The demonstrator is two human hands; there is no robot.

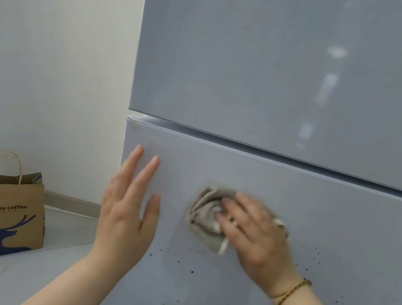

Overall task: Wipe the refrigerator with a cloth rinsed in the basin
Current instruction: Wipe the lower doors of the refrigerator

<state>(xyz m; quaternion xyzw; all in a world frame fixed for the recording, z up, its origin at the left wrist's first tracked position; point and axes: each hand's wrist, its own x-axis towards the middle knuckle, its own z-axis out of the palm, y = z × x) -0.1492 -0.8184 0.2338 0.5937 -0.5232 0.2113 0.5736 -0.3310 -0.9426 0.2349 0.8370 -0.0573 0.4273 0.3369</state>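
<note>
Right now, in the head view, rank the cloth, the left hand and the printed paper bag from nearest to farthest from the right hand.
1. cloth, under the right hand, on the lower refrigerator door.
2. left hand, left of the cloth, at the door's left edge.
3. printed paper bag, far left, off the door entirely.

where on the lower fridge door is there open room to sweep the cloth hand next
Open: the lower door right of the right hand, bordered above by the upper door; only a few specks there. Tight: the gap between the left hand and the cloth. Below both hands, dark specks crowd the door.
</note>
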